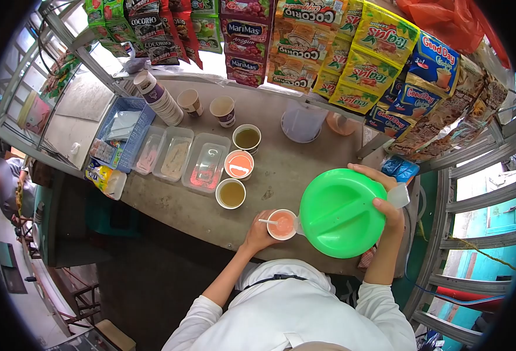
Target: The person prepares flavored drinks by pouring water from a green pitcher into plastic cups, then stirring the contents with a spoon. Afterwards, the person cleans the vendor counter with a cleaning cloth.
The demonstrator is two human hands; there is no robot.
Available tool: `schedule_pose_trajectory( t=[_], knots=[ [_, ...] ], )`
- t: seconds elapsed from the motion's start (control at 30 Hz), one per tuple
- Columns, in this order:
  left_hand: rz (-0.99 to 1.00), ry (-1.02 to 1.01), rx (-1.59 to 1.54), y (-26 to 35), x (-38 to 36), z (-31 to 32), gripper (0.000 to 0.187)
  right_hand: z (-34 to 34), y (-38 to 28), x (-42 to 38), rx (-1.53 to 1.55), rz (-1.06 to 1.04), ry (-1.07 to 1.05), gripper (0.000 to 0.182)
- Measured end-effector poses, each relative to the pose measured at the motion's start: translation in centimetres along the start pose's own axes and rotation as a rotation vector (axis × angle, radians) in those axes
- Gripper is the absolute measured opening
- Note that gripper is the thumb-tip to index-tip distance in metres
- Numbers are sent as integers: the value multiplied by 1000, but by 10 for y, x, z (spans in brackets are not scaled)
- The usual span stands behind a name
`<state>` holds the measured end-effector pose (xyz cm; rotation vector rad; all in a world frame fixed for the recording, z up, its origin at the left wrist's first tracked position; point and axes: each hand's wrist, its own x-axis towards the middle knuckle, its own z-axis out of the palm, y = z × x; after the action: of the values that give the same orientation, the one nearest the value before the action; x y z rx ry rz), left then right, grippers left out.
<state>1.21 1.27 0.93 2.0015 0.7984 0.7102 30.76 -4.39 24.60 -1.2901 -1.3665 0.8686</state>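
Observation:
My left hand (259, 236) is wrapped round a paper cup (282, 234) of pink drink near the counter's front edge. A white stick-like stirrer or spoon handle (268, 222) leans over the cup's rim. My right hand (388, 199) grips a pitcher with a round green lid (342, 213), its thumb lying on the lid's edge. The pitcher's clear spout (298, 224) is right at the cup's rim. Left of them stand two paper cups of greenish-yellow drink (232, 193), (247, 138) and, between these, a cup of orange-pink drink (238, 165).
Clear plastic tubs (206, 162) and a blue basket (136, 120) line the counter's left side. Behind are stacked paper cups (163, 105), two separate cups (190, 103), (222, 111) and a clear container (303, 121). Drink sachets (301, 44) hang along the far edge.

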Motion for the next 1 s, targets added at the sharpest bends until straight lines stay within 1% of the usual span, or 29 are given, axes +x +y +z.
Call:
schedule_pose_trajectory(
  t=[0.07, 0.37, 0.77, 0.87, 0.97, 1.0],
  knots=[
    [9, 23, 7, 0, 0, 1, 60, 0, -1, 0, -2, 1, 0, 77],
    [23, 49, 11, 2, 0, 1, 58, 2, 1, -1, 16, 9, 10, 78],
    [23, 33, 28, 1, 1, 2, 58, 2, 1, 0, 4, 10, 1, 78],
    [18, 26, 1, 3, 2, 0, 59, 0, 2, -1, -1, 9, -2, 78],
    [12, -18, 8, 1, 1, 0, 71, 1, 1, 0, 7, 13, -2, 78],
    [17, -12, 6, 0, 1, 0, 71, 1, 0, 0, 6, 13, -1, 78]
  ],
)
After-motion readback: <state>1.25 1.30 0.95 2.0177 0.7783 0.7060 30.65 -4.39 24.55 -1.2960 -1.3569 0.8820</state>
